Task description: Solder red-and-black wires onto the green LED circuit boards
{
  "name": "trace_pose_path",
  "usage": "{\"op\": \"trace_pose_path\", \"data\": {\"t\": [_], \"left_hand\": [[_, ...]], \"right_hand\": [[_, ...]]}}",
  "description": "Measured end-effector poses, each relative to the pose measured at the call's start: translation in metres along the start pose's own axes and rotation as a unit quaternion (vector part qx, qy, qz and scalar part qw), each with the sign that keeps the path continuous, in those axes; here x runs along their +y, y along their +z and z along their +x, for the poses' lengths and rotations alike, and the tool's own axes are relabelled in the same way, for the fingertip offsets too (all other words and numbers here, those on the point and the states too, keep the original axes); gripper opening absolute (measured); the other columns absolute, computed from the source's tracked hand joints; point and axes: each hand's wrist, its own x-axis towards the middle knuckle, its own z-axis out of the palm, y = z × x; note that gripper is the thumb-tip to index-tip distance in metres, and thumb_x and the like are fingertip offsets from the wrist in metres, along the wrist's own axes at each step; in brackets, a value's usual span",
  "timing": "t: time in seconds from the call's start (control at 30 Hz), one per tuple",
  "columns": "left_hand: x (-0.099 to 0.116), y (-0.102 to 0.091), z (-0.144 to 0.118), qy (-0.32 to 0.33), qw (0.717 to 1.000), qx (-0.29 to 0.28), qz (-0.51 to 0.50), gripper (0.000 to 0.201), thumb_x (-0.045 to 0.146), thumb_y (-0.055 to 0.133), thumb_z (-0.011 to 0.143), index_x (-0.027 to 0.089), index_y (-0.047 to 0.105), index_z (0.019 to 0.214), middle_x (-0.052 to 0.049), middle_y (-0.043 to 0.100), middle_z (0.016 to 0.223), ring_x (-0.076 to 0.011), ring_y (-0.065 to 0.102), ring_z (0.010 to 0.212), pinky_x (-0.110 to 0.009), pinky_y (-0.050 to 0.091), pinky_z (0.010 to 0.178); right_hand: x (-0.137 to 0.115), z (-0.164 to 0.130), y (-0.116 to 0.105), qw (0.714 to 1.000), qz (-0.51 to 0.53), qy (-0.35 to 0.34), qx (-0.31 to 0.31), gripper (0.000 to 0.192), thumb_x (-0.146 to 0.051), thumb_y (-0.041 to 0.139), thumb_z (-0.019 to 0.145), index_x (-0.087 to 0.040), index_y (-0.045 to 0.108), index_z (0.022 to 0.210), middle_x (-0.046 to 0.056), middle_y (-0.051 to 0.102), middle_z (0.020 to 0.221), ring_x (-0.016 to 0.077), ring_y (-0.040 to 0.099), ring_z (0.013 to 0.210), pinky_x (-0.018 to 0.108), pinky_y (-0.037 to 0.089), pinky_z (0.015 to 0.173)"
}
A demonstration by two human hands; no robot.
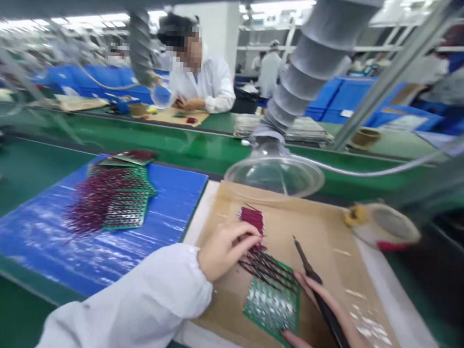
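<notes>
Green circuit board, set with rows of bright silvery pads, is laid aslant on a brown sheet, toward the near right of the scene. Its far part is crossed by dark red wires, which are led away to the far left, where a compact dark red bundle is seen on the same sheet. Above the wires, the left hand is held with thumb and forefinger brought narrowly together; whether a wire is pinched there cannot be told. By the right hand a black soldering iron is held, its tip pointed to the far side, while the board's right and near edges are met by the fingers and thumb. Part of the wires is hidden beneath the left hand, and the board's near right corner is covered by the right. The right forearm and the iron's rear end are cut off by the bottom edge. Single joints on the board are blurred and cannot be made out. On the left, more wired boards are piled on a blue sheet, their wire ends smeared by blur.
</notes>
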Motion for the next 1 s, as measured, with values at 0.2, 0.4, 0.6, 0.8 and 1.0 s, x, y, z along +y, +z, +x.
{"op": "trace_pose_path", "data": {"t": [0.2,0.4,0.6,0.8,1.0], "left_hand": [[0.011,0.008,-0.003,-0.072,0.986,-0.022,-0.148,0.014,0.023,0.055,0.093,0.011,0.062,0.092,-0.004,0.069,0.078,-0.0063,0.06,0.054,-0.017,0.054,0.051],[0.011,0.011,-0.009,-0.042,0.989,-0.022,-0.143,0.011,0.018,0.057,0.091,0.013,0.063,0.098,-0.004,0.071,0.081,-0.0055,0.06,0.052,-0.018,0.056,0.053],[0.021,0.009,-0.003,0.059,0.996,-0.064,-0.001,0.009,0.015,0.057,0.092,0.016,0.066,0.094,-0.002,0.068,0.091,-0.0087,0.064,0.081,-0.02,0.055,0.074],[0.029,0.017,-0.005,0.179,0.971,-0.118,0.108,0.012,0.013,0.053,0.095,0.014,0.063,0.101,-0.005,0.067,0.096,-0.0122,0.062,0.092,-0.025,0.053,0.083],[0.017,0.021,-0.019,0.255,0.94,-0.108,0.198,0.021,0.017,0.044,0.098,0.013,0.061,0.111,-0.009,0.068,0.106,-0.0171,0.066,0.092,-0.03,0.057,0.078]], "right_hand": [[-0.031,0.001,-0.022,0.999,-0.038,0.029,0.002,0.062,-0.038,0.07,0.078,-0.028,0.046,0.135,0.004,0.061,0.129,0.0242,0.063,0.113,0.038,0.059,0.093],[-0.043,0.005,-0.032,0.987,0.065,0.102,0.104,0.032,-0.028,0.055,0.09,-0.026,0.059,0.122,0.002,0.073,0.091,0.0197,0.07,0.091,0.034,0.059,0.083],[-0.039,-0.002,-0.038,0.961,0.073,0.157,0.214,0.034,-0.03,0.06,0.088,-0.025,0.06,0.121,0.0,0.067,0.086,0.0134,0.065,0.073,0.03,0.054,0.075],[-0.034,-0.001,-0.048,0.948,0.118,0.126,0.266,0.016,-0.03,0.058,0.089,-0.022,0.069,0.097,-0.001,0.063,0.071,0.0092,0.053,0.052,0.024,0.044,0.048],[-0.032,-0.002,-0.041,0.943,0.16,0.094,0.275,0.016,-0.027,0.055,0.09,-0.023,0.069,0.085,0.0,0.063,0.072,0.0084,0.048,0.046,0.025,0.037,0.042]]}}
